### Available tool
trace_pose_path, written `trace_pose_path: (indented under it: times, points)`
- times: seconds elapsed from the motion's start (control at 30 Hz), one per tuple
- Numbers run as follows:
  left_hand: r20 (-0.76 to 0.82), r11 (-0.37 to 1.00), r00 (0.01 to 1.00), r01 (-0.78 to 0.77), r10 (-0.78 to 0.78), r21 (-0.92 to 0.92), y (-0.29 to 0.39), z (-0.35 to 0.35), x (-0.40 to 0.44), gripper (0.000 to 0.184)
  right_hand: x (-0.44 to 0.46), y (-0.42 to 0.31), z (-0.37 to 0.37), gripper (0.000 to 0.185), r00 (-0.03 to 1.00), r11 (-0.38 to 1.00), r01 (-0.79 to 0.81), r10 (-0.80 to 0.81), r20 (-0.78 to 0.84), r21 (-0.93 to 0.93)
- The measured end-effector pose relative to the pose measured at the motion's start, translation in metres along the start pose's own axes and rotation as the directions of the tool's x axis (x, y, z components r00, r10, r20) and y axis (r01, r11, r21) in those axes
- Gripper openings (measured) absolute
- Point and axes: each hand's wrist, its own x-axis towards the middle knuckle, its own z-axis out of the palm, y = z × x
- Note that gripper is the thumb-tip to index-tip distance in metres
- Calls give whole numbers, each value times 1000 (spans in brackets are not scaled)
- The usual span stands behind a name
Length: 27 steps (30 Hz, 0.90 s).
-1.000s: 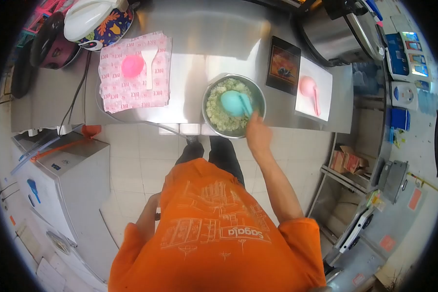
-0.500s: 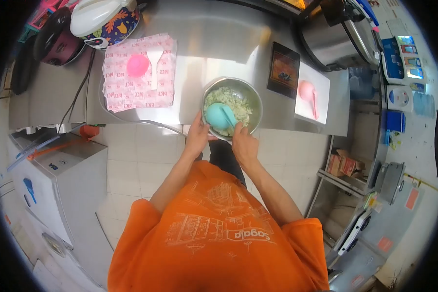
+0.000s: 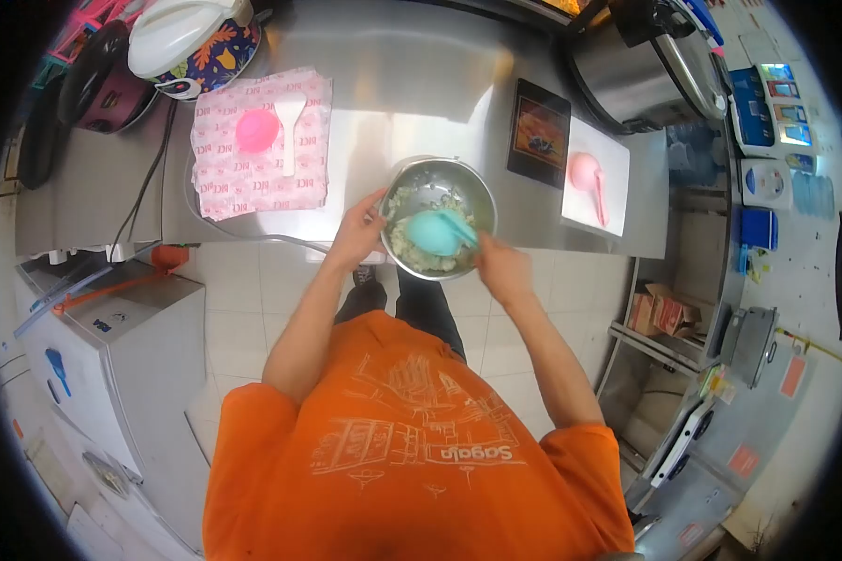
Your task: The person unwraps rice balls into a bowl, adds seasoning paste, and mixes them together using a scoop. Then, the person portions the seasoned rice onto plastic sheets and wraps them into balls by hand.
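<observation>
At the counter's near edge, a round metal bowl (image 3: pixel 485 192) holds pale, rice-like food (image 3: pixel 404 254), mostly gathered on its near side. My left hand (image 3: pixel 357 229) grips the bowl's left rim. With my right hand (image 3: pixel 503 269), closed around the handle, I hold a teal plastic scoop (image 3: pixel 430 234). The scoop's rounded back faces up, and its head rests in or just over the food, hiding part of it.
Left on the counter lies a stack of pink printed paper (image 3: pixel 215 178) with a pink round item (image 3: pixel 257 131) and a white paddle (image 3: pixel 289 140). To the right are a dark tablet-like panel (image 3: pixel 539 131), a pink scoop (image 3: pixel 587 176) on a white board, and a large steel cooker (image 3: pixel 622 75).
My right hand has moved right and slightly nearer with the scoop. My left hand has shifted up along the bowl's left rim. The food now lies more toward the bowl's near side.
</observation>
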Motion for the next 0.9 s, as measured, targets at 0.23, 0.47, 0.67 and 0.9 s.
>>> trace_pose_path:
  times: [0.23, 0.47, 0.67, 0.9]
  points:
    - [-94, 999, 995, -35, 31, -41, 16, 41, -16, 51, -8, 7, 8, 29, 917, 738, -380, 219, 334, 557]
    - [-76, 996, 996, -34, 41, 87, 24, 50, -40, 52, 0, 22, 6, 35, 748, 196, -658, 57, 661, 727]
    - [-73, 996, 996, 41, -47, -82, -16, 22, -11, 52, -20, -21, 3, 34, 950, 947, -228, 268, -161, 228]
    - [-63, 983, 996, 54, -66, -178, -22, 14, -5, 53, -16, 0, -1, 37, 975, 904, -217, 180, 132, 369]
